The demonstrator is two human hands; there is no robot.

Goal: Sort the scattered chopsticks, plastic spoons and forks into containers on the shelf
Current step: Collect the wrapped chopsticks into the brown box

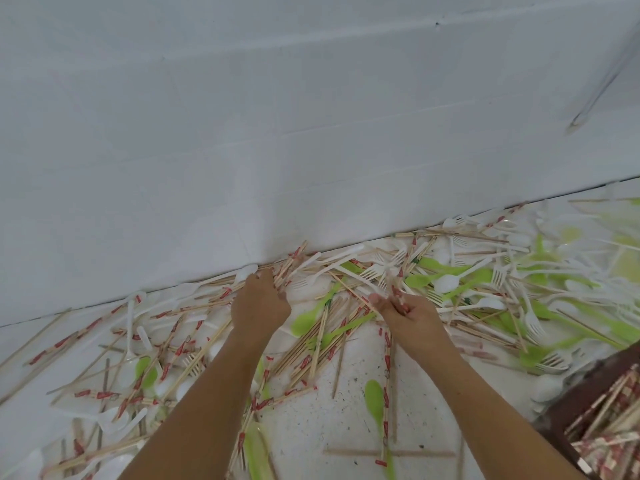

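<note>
Left hand (260,304) curled on chopsticks (291,261); right hand (410,318) pinches some.

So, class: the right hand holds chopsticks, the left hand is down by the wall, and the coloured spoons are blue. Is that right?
No. The coloured spoons are green, not blue, as the head view shows. The rest holds: the right hand holds chopsticks, and the left hand is down by the wall.
</note>
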